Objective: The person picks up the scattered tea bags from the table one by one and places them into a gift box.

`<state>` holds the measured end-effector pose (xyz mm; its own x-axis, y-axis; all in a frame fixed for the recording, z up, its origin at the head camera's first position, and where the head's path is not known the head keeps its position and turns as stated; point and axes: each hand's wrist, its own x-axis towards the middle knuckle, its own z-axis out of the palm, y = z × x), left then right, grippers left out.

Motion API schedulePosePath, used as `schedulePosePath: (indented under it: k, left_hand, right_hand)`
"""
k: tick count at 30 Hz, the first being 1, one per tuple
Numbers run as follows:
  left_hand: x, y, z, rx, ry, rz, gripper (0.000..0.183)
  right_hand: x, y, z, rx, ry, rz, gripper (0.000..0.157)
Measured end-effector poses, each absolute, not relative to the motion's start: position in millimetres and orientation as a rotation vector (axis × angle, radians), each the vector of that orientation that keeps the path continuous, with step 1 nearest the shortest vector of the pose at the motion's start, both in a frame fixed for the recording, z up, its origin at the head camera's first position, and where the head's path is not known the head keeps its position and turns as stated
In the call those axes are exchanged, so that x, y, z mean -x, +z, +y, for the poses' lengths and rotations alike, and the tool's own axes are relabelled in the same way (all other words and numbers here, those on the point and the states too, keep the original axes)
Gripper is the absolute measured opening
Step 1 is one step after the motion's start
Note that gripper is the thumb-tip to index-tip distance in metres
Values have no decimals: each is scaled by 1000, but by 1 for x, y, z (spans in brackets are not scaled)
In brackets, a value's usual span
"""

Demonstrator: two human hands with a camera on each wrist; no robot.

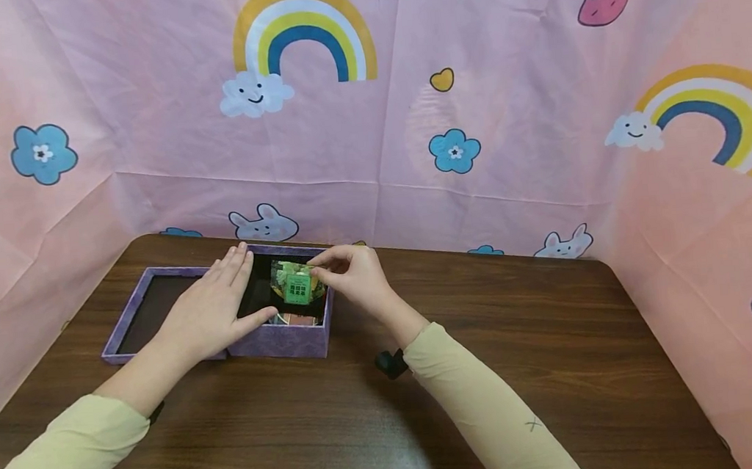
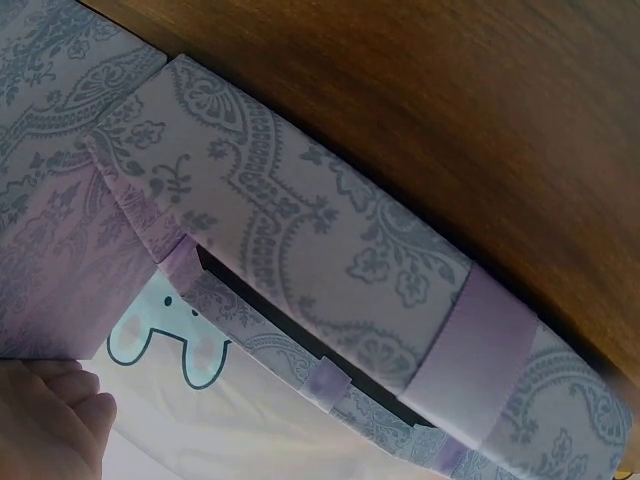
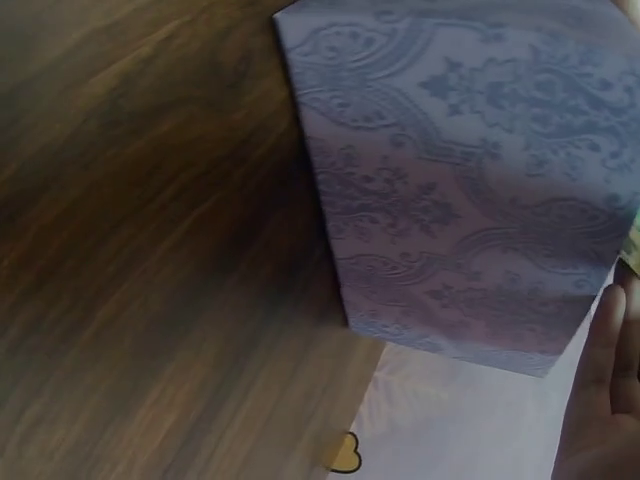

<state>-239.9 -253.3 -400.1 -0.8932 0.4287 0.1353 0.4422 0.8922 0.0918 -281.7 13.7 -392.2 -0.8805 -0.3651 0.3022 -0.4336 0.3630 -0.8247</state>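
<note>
A purple patterned box [image 1: 278, 342] stands on the table, its dark inside facing up. My right hand [image 1: 357, 274] pinches the right edge of a green packet [image 1: 297, 286] with printed characters, over the box's opening. Below that packet, part of another packet [image 1: 298, 319] shows inside the box. My left hand [image 1: 212, 306] lies with straight fingers across the box's left rim, beside the hinge to the lid [image 1: 128, 311]. In the left wrist view, the left fingers [image 2: 60, 410] appear at the corner. The right wrist view catches the right hand [image 3: 605, 390] beside the box's patterned side.
The lid lies folded out flat to the left of the box. Brown wooden table [image 1: 491, 343] extends to the right and front. A printed cloth [image 1: 393, 115] with rainbows and flowers hangs behind and at both sides. A small black object [image 1: 391, 364] shows by the right sleeve.
</note>
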Motion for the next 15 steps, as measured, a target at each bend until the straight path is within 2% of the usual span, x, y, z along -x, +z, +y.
schedulePosePath:
  k: [15]
  left_hand:
    - [239,-401,-253,672,-197,-2948,105]
  right_hand:
    - [279,-393,14,-901,1254,-2567,8]
